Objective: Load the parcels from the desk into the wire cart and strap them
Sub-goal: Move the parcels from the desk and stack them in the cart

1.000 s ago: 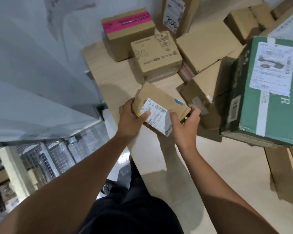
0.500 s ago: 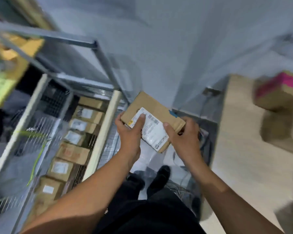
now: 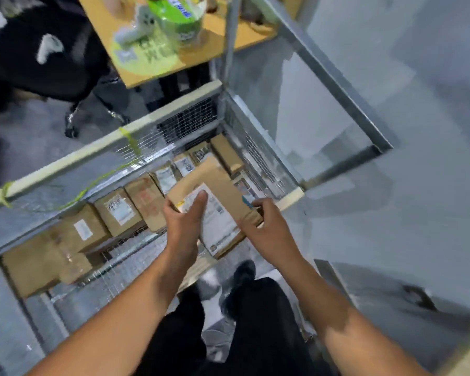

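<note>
**Parcel** (image 3: 215, 175): flat brown cardboard box, centre of frame, tilted. A white printed label (image 3: 219, 226) is on its upper face and a bit of blue tape at its right edge. It is held in the air over the right end of the cart, above the boxes already inside.

**Left hand** (image 3: 185, 223): grips the parcel's left edge, thumb laid across the label. The fingers go under the box and are hidden.

**Right hand** (image 3: 266, 232): grips the parcel's lower right corner, fingers curled round the edge.

**Wire cart** (image 3: 65, 161): mesh walls with a pale bar along the top rim, running from the left edge of the frame up toward centre. A second pale bar shows at the near right corner, beside the right hand.

**Row of boxes** (image 3: 118, 210): brown cartons, most with white labels, packed side by side along the cart's far wall from lower left to centre. Blur hides the print.

**Cord** (image 3: 130, 139): yellow-green, tied round the rim bar, with a strand trailing down the mesh toward the left.

**Metal frame** (image 3: 334, 77): grey posts, upper right, rising from the cart's far corner.

**Shelf** (image 3: 217, 42): orange-brown board, top centre, carrying blurred green and white items.

**Trousers** (image 3: 255, 335): black, bottom centre, with a dark shoe (image 3: 242, 272) above them on the grey floor.
</note>
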`<action>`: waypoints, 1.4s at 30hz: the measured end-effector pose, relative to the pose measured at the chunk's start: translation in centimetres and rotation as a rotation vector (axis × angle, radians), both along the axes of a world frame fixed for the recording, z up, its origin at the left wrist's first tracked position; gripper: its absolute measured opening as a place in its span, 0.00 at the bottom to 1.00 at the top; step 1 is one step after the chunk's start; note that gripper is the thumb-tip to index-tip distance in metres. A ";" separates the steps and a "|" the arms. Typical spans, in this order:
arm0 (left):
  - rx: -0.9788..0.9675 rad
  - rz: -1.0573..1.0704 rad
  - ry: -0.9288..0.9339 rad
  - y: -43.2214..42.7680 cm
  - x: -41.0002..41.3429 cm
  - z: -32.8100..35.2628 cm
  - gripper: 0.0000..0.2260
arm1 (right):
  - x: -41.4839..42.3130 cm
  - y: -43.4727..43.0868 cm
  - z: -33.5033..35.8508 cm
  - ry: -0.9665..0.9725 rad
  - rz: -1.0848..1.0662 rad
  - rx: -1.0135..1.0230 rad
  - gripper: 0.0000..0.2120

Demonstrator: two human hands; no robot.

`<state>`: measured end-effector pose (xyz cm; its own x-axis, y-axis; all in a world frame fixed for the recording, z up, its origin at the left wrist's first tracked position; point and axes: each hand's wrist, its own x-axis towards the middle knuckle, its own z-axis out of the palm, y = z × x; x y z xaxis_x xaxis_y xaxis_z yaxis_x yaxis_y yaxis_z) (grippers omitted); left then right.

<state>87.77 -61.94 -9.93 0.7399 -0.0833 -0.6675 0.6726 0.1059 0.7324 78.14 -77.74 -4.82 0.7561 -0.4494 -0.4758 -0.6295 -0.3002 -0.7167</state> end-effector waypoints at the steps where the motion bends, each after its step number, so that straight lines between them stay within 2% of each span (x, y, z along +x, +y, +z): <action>1: 0.008 0.020 0.007 -0.2 0.9 -1.2 0.51 | 1.5 -0.5 -1.3 0.025 0.051 0.000 0.19; 5: 0.077 0.015 -0.042 -1.8 4.2 -8.1 0.34 | 6.9 -4.4 -7.9 0.094 0.235 -0.104 0.22; 6: 0.104 0.003 -0.061 -2.4 4.9 -10.3 0.33 | 8.2 -5.9 -10.0 0.107 0.280 -0.152 0.22; 9: 0.208 -0.017 -0.040 -5.0 7.0 -17.9 0.43 | 12.3 -11.1 -17.5 0.197 0.415 -0.346 0.19; 11: 0.227 -0.029 0.013 -6.9 7.7 -23.6 0.45 | 14.6 -14.0 -22.4 0.266 0.460 -0.424 0.21; 15: 0.186 -0.084 0.169 -10.7 7.3 -34.7 0.46 | 17.9 -17.3 -30.3 0.368 0.488 -0.421 0.26; 17: 0.194 -0.110 0.215 -12.3 7.0 -39.1 0.46 | 18.9 -18.0 -33.1 0.388 0.434 -0.397 0.27; 20: 0.211 -0.099 0.227 -15.0 6.7 -44.8 0.46 | 19.0 -17.9 -35.0 0.383 0.278 -0.359 0.29; 23: 0.197 -0.066 0.237 -18.4 6.6 -48.7 0.48 | 17.7 -17.6 -35.2 0.335 0.312 -0.360 0.33; 27: 0.166 -0.052 0.289 -22.5 6.3 -51.8 0.48 | 17.4 -18.3 -35.4 0.433 0.328 -0.304 0.29; 31: 0.189 -0.106 0.283 -25.2 6.4 -53.4 0.43 | 17.8 -18.4 -35.8 0.436 0.409 -0.359 0.23; 38: 0.158 -0.201 0.418 -24.5 7.3 -50.5 0.48 | 17.4 -18.0 -35.9 0.521 0.396 -0.393 0.32; 42: 0.227 -0.228 0.469 -19.8 7.6 -45.0 0.39 | 16.8 -17.5 -34.1 0.524 0.335 -0.290 0.36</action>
